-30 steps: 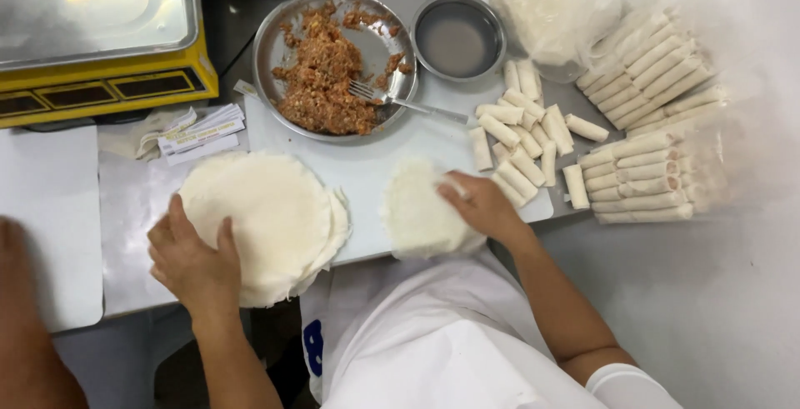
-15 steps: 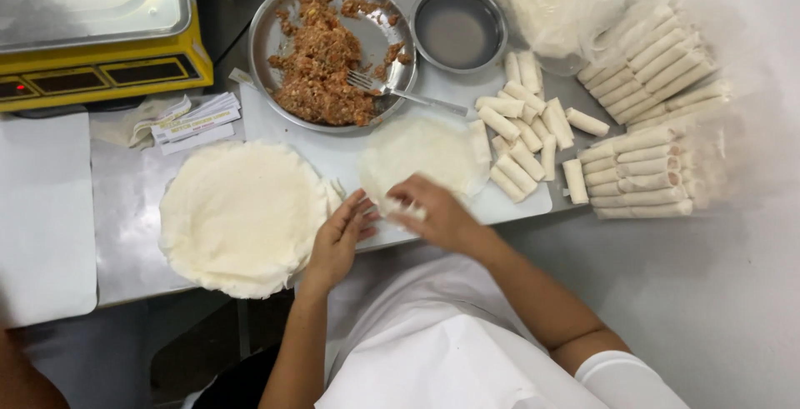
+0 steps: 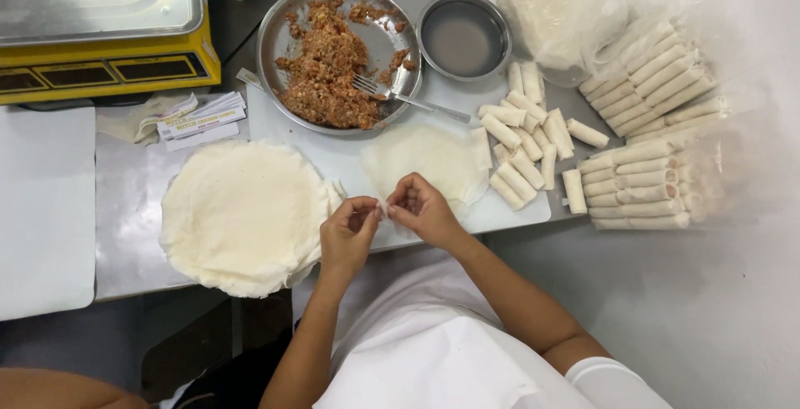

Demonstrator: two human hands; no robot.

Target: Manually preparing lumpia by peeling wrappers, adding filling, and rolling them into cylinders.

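A single thin round wrapper (image 3: 429,162) lies flat on the white cutting board (image 3: 350,159). My left hand (image 3: 348,234) and my right hand (image 3: 422,206) meet at its near edge, fingertips pinching the wrapper's rim between them. To the left sits a stack of round wrappers (image 3: 242,216). Behind the board stands a metal bowl of reddish minced filling (image 3: 333,63) with a fork (image 3: 400,98) resting in it. Loose rolled spring rolls (image 3: 525,138) lie to the right of the flat wrapper.
A small metal bowl of liquid (image 3: 463,38) stands behind the rolls. Bagged rows of finished rolls (image 3: 646,126) fill the right side. A yellow scale (image 3: 100,26) is at back left, paper slips (image 3: 200,122) beside it, and a white board (image 3: 46,209) at left. Another person's arm (image 3: 58,388) shows bottom left.
My left hand left the wrapper stack and came to the single wrapper's near edge. My right hand spread that wrapper flat further back on the board and now pinches its rim.
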